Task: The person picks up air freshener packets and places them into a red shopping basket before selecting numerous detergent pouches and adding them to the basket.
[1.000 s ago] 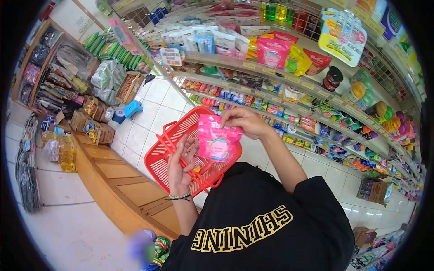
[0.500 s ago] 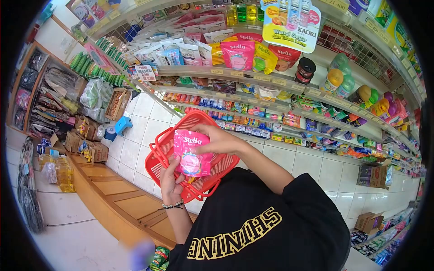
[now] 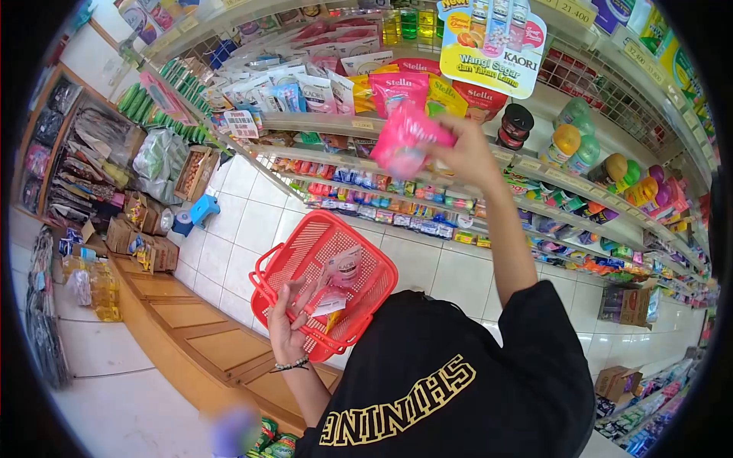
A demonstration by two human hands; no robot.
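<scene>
Nearest the body, the left hand (image 3: 286, 324) grips the handles of the red basket (image 3: 301, 256), with a small sachet (image 3: 343, 267) lying inside it. Above and beyond the basket, the right hand (image 3: 467, 153) is held high, fingers pinched on the pink pouch (image 3: 403, 137). The pouch juts left of the grip, close before the shelf (image 3: 321, 120).

The raised pink pouch (image 3: 405, 137) is motion-blurred, its print unreadable.

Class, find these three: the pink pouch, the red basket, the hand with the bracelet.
pink pouch (image 3: 405, 137), head view, pouch's middle.
red basket (image 3: 304, 253), head view, bare mesh wall.
left hand (image 3: 285, 320), head view, palm.
</scene>
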